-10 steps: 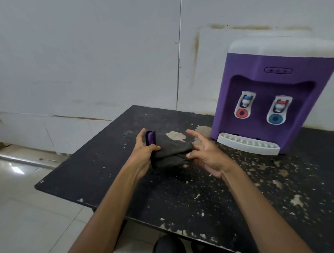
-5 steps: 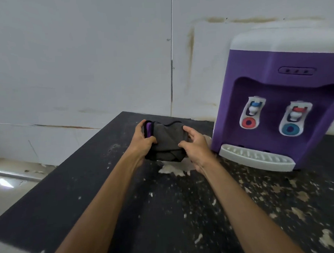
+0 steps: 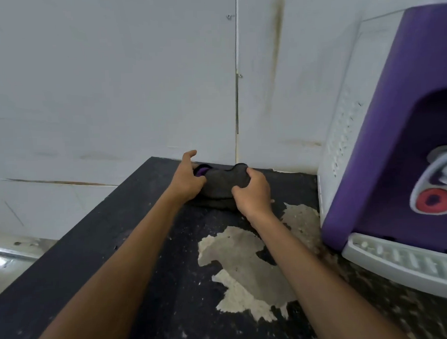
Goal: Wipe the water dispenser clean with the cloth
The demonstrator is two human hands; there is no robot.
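Observation:
A dark grey cloth [image 3: 222,186] with a purple edge lies bunched on the black table [image 3: 98,264] near the back wall. My left hand [image 3: 189,179] grips its left end, thumb stretched up toward the wall. My right hand [image 3: 251,195] clutches its right end. The purple and white water dispenser [image 3: 385,141] stands at the right, partly cut off by the frame, with a red tap button [image 3: 435,200] and a white drip tray [image 3: 405,261] showing. Both hands are left of the dispenser, apart from it.
The table top is scuffed, with a large patch of bare worn surface [image 3: 244,268] between my arms. A white panelled wall [image 3: 111,84] runs directly behind the table. The table's left edge drops to a tiled floor [image 3: 6,258].
Both hands carried the cloth away from me to the back of the table by the wall. The view moved closer and left, so the dispenser now fills the right edge.

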